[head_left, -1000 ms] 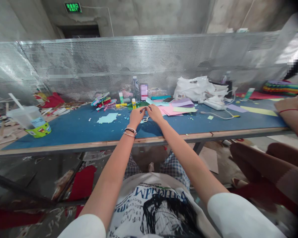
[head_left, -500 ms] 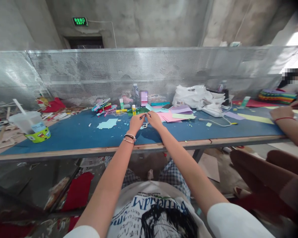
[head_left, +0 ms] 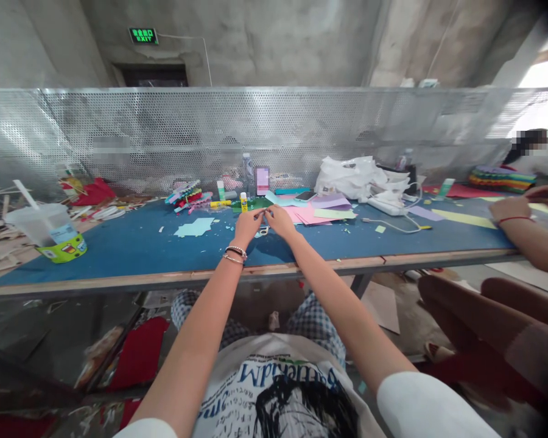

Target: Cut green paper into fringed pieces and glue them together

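Observation:
Above the blue tabletop point(head_left: 132, 243), my left hand point(head_left: 250, 224) and my right hand point(head_left: 277, 220) meet at the fingertips. Both have their fingers bent and pinched together; whatever sits between them is too small to make out. Just under the fingers lies a pair of scissors point(head_left: 264, 231), with only a pale handle loop showing. A yellow glue stick point(head_left: 243, 202) stands right behind my left hand. To the right of my right hand, pink paper sheets point(head_left: 311, 215) lie spread. A cut light-blue sheet point(head_left: 194, 227) rests off to the left among scraps.
A plastic cup with a straw point(head_left: 50, 234) stands at the left edge. At the back are a propped phone point(head_left: 262, 180), a white plastic bag point(head_left: 347, 177) and a power strip point(head_left: 388, 205) with a cable. A co-worker's hands point(head_left: 514, 212) are at the right. A perforated metal screen point(head_left: 187, 134) borders the table.
The whole view has shifted slightly, so things sit a little farther left. My hands stay together at the same place over the table, fingertips still touching.

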`<state>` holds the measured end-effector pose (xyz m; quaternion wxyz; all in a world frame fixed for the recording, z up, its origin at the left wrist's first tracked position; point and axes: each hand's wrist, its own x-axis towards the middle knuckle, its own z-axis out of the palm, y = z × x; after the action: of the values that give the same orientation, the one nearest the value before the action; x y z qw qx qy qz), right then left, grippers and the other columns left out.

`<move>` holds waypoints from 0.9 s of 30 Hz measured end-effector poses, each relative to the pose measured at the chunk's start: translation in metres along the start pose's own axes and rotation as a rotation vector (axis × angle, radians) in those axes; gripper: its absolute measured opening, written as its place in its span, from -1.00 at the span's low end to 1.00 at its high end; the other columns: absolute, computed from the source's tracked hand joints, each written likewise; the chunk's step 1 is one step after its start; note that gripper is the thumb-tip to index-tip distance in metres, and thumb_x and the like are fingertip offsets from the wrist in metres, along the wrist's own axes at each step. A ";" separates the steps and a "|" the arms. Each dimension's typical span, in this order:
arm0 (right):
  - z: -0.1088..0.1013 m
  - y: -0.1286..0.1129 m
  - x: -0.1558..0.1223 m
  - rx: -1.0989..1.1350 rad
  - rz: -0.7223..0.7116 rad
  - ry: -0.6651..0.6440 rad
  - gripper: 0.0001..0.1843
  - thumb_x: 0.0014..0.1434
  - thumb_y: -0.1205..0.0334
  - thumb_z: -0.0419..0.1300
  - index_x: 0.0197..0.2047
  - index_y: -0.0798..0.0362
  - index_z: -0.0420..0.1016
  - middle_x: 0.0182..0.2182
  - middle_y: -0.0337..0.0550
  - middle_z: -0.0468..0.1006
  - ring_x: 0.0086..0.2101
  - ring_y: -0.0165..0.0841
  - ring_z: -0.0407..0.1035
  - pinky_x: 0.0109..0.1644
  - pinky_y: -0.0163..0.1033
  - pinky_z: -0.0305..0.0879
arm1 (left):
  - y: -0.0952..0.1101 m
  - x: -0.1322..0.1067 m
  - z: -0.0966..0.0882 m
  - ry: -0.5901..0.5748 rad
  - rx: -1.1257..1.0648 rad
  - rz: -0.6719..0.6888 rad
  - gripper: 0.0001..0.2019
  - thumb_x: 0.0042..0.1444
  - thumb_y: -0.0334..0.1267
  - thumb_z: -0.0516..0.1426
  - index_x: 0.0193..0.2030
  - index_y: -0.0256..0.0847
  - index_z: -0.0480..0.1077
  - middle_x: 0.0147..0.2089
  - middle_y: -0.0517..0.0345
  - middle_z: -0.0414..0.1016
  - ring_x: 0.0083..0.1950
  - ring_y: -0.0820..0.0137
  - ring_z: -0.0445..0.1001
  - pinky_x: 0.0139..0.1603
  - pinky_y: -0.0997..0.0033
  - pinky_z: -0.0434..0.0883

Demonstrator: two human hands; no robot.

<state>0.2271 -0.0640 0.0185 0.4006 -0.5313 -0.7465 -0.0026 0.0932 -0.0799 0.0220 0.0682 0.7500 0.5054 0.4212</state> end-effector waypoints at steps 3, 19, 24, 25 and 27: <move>0.000 0.000 0.000 0.003 -0.005 -0.001 -0.75 0.19 0.27 -0.05 -0.31 0.10 0.45 -0.28 -0.07 0.44 -0.26 -0.34 0.31 -0.15 -0.29 0.18 | 0.000 0.000 0.000 0.002 -0.003 -0.001 -0.68 0.17 -0.22 0.02 0.01 -0.11 0.46 -0.33 0.12 0.58 -0.29 0.41 0.51 -0.19 0.50 0.38; 0.000 0.001 0.000 -0.012 -0.026 0.001 -0.72 0.23 0.25 -0.07 -0.31 0.10 0.44 -0.29 -0.06 0.43 -0.26 -0.34 0.30 -0.16 -0.28 0.16 | -0.001 0.001 0.001 0.008 -0.018 0.018 -0.69 0.16 -0.23 0.03 -0.02 -0.13 0.47 -0.35 0.12 0.58 -0.28 0.40 0.50 -0.19 0.49 0.37; 0.000 0.002 -0.001 -0.003 -0.033 0.002 -0.74 0.21 0.26 -0.06 -0.31 0.10 0.44 -0.28 -0.06 0.43 -0.27 -0.33 0.29 -0.17 -0.27 0.16 | -0.001 0.000 0.001 0.004 -0.025 0.015 -0.69 0.16 -0.22 0.03 0.00 -0.12 0.46 -0.35 0.14 0.57 -0.30 0.40 0.49 -0.21 0.49 0.37; 0.000 0.002 -0.001 0.001 -0.033 0.003 -0.74 0.21 0.26 -0.06 -0.30 0.10 0.44 -0.28 -0.06 0.43 -0.27 -0.33 0.29 -0.17 -0.27 0.17 | -0.001 0.000 0.001 0.002 -0.026 0.008 -0.68 0.16 -0.22 0.03 0.01 -0.12 0.46 -0.35 0.13 0.57 -0.30 0.40 0.49 -0.20 0.49 0.37; -0.001 0.002 -0.001 0.010 -0.030 0.008 -0.75 0.20 0.27 -0.06 -0.29 0.10 0.44 -0.27 -0.06 0.43 -0.27 -0.33 0.29 -0.17 -0.27 0.17 | -0.001 0.001 0.002 -0.001 -0.033 0.005 -0.67 0.16 -0.22 0.02 0.03 -0.13 0.45 -0.35 0.13 0.57 -0.30 0.41 0.50 -0.20 0.49 0.37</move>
<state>0.2292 -0.0639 0.0175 0.4062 -0.5181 -0.7527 -0.0069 0.0937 -0.0784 0.0208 0.0797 0.7502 0.4965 0.4294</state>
